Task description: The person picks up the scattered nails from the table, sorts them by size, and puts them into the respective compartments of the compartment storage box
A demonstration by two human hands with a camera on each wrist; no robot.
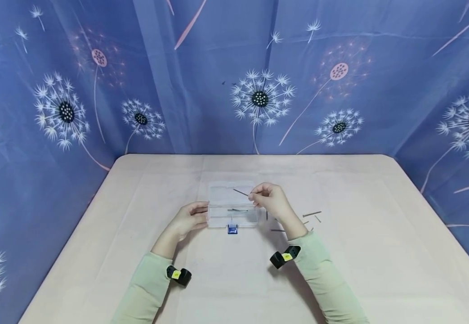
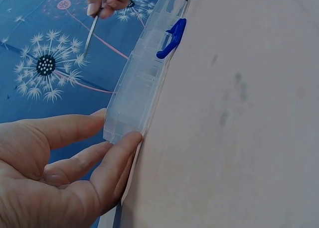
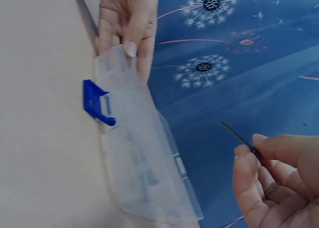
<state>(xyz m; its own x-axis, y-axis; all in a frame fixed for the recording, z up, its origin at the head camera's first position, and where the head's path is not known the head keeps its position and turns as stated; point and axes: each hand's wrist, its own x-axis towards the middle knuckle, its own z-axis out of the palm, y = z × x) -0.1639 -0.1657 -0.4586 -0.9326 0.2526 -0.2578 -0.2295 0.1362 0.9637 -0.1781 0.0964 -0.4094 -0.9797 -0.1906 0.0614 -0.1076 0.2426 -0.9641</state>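
Note:
A clear plastic box (image 1: 215, 220) with a blue latch (image 1: 232, 229) on its front lies on the table, its lid (image 1: 220, 193) raised at the back. My left hand (image 1: 185, 220) holds the box's left end, thumb on the upper edge and fingers on the lower side, as the left wrist view shows. Above the box's right part, my right hand (image 1: 272, 199) pinches a thin dark nail (image 3: 236, 133) near its head between thumb and fingertips. The nail's free end points left, over the box. Several long thin pieces (image 1: 238, 210) lie inside the box.
Several loose nails (image 1: 312, 213) of different lengths lie on the pale tabletop (image 1: 380, 270) right of the box, some partly behind my right wrist. A blue curtain (image 1: 202, 108) with a dandelion print hangs behind and beside the table.

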